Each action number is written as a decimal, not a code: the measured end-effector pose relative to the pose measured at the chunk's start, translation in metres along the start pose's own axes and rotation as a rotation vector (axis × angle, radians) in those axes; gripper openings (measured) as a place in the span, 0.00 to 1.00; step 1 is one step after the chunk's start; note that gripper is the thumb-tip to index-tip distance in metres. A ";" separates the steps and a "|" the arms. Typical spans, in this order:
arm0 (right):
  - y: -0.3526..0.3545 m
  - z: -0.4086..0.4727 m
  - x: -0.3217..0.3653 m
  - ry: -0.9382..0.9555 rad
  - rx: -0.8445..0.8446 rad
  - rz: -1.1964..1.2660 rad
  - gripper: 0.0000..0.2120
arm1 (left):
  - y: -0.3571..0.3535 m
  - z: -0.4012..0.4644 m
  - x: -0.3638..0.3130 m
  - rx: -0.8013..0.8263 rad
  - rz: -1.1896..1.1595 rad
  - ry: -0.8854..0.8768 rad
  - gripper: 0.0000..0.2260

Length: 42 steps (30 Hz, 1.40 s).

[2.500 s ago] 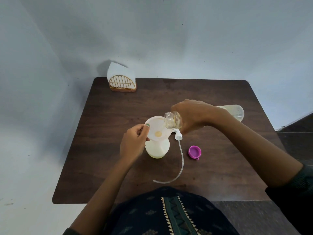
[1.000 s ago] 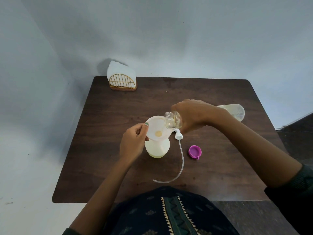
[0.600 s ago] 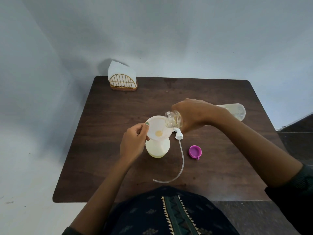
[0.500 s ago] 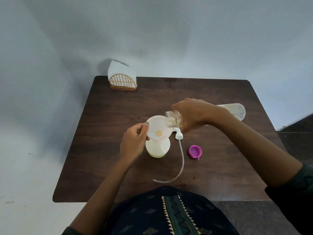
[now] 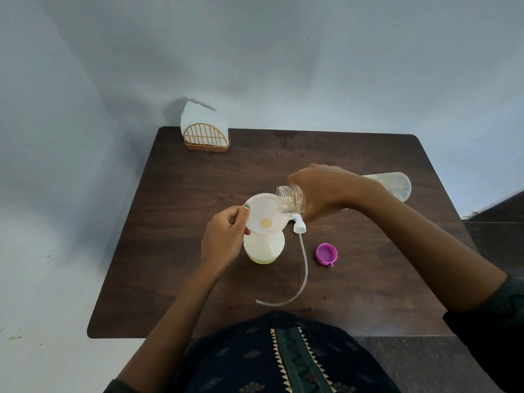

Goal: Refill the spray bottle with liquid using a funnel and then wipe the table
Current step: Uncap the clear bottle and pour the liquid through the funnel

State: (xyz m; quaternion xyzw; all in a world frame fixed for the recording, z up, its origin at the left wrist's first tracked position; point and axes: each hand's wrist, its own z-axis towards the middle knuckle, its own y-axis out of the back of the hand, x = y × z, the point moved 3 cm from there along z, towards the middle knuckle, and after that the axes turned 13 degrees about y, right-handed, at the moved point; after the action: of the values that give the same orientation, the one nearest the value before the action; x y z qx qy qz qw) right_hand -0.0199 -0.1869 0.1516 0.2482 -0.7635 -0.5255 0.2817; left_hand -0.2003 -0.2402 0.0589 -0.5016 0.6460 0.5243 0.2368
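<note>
With the left hand (image 5: 224, 239) pinching the funnel (image 5: 265, 215) rim atop the spray bottle (image 5: 265, 246) at table (image 5: 198, 180) centre and the right hand (image 5: 326, 194) gripping the tilted refill bottle (image 5: 290, 199) at 2 o'clock, overpouring could flood the narrow funnel and spill

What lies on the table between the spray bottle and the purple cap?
In the head view, only the spray head's dip tube lies between spray bottle and purple cap.

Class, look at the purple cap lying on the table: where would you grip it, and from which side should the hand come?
Grip the purple cap by its round side wall, coming from above. It lies open side up, alone on the table, so thumb and finger can probably pinch across the rim; keep off the small tab at its near edge.
</note>
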 end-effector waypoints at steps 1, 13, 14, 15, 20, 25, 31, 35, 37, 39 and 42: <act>0.000 0.000 0.000 -0.002 0.001 0.000 0.24 | 0.000 0.000 0.000 0.000 -0.002 -0.001 0.12; 0.000 -0.002 -0.001 -0.019 0.000 -0.002 0.23 | -0.003 -0.001 0.002 0.010 -0.008 -0.002 0.11; 0.000 -0.002 -0.001 -0.018 0.000 -0.001 0.23 | -0.003 -0.001 0.001 0.009 -0.007 -0.003 0.11; 0.000 -0.001 -0.001 -0.019 0.001 0.000 0.23 | -0.003 0.000 0.001 0.007 -0.007 -0.005 0.11; -0.001 -0.001 -0.002 -0.017 0.000 -0.003 0.23 | -0.004 0.001 0.001 0.006 -0.009 -0.006 0.12; 0.000 -0.002 -0.003 -0.020 -0.007 -0.004 0.23 | -0.004 0.001 0.002 0.004 -0.006 -0.002 0.12; 0.001 -0.003 -0.001 -0.035 0.001 -0.001 0.23 | -0.004 0.000 0.002 0.011 -0.008 -0.007 0.12; 0.003 -0.004 0.001 -0.043 0.010 -0.002 0.22 | -0.004 0.001 0.002 0.005 -0.006 -0.008 0.12; 0.005 -0.005 0.002 -0.048 0.015 -0.003 0.22 | -0.004 0.002 0.003 0.002 -0.005 -0.007 0.12; 0.005 -0.005 0.003 -0.048 0.020 -0.001 0.22 | -0.003 0.001 0.002 0.002 -0.002 -0.009 0.13; 0.005 -0.005 0.002 -0.050 0.022 0.002 0.21 | -0.004 0.001 0.002 0.000 0.003 -0.006 0.12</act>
State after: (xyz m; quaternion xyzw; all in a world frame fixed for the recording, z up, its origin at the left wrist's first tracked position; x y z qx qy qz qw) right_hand -0.0179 -0.1902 0.1582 0.2372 -0.7762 -0.5228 0.2606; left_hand -0.1980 -0.2401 0.0557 -0.4988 0.6462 0.5262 0.2382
